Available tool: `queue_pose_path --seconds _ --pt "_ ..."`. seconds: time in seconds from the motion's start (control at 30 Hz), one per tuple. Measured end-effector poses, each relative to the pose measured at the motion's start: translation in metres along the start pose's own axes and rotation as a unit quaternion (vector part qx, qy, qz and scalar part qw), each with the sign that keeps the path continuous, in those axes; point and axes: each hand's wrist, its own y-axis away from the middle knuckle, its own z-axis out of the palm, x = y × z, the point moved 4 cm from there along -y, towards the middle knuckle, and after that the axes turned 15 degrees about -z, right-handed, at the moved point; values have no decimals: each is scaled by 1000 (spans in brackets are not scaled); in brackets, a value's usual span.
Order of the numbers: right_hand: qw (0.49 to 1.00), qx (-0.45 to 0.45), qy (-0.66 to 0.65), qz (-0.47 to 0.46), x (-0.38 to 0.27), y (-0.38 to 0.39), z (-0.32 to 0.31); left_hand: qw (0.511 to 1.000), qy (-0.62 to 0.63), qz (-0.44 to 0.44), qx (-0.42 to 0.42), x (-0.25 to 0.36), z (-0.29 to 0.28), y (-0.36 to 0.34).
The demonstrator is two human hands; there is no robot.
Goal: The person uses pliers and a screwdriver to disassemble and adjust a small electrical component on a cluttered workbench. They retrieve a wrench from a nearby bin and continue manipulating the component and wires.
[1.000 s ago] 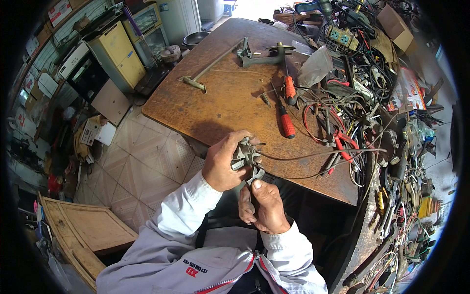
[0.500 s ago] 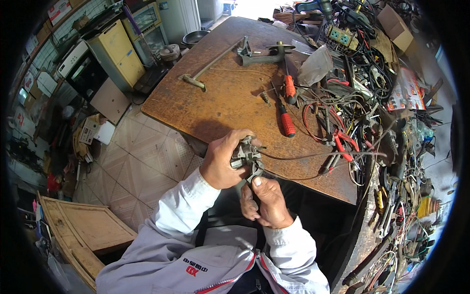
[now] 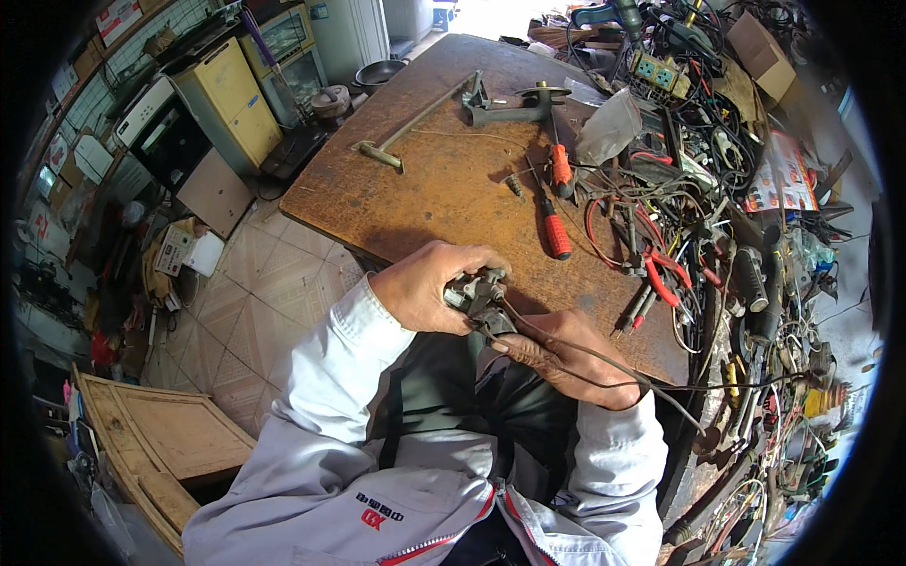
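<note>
My left hand (image 3: 420,288) is closed around a small dull-metal mechanism (image 3: 472,288) at the front edge of the wooden table (image 3: 387,208). My right hand (image 3: 580,358) grips the mechanism's lower, darker part (image 3: 493,323) with its thumb beneath; its other fingers are partly hidden. Thin dark cables (image 3: 628,375) run from the mechanism across my right hand to the right. Beyond my hands lie two red-handled screwdrivers (image 3: 554,231), a small spring-like piece (image 3: 515,187) and red-handled pliers (image 3: 661,278).
A metal rod (image 3: 425,118) and a round-plated metal part (image 3: 514,113) lie farther back. Heaped wires, tools and a cardboard box (image 3: 760,57) crowd the right. Cabinets (image 3: 226,104) stand at the back left, a wooden panel (image 3: 160,439) at the lower left.
My right hand has swung rightward and upward, turning to lie more sideways under the cables. My left hand and the mechanism have shifted slightly, and the cable ends have moved downward.
</note>
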Motion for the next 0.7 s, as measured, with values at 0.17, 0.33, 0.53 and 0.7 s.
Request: queue_pose_path --seconds 0.17,0.33,0.53,0.7 --pt "998 35 -52 -18 9 6 -7 999 21 30 33 3 3 -2" --pt "993 77 8 89 10 29 -16 987 114 45 99 -13 -3 -5" --pt "957 270 -49 92 18 57 16 953 222 17 205 -9 7 -3" --pt "883 461 -90 -5 -1 71 14 968 92 33 231 -1 7 -2"
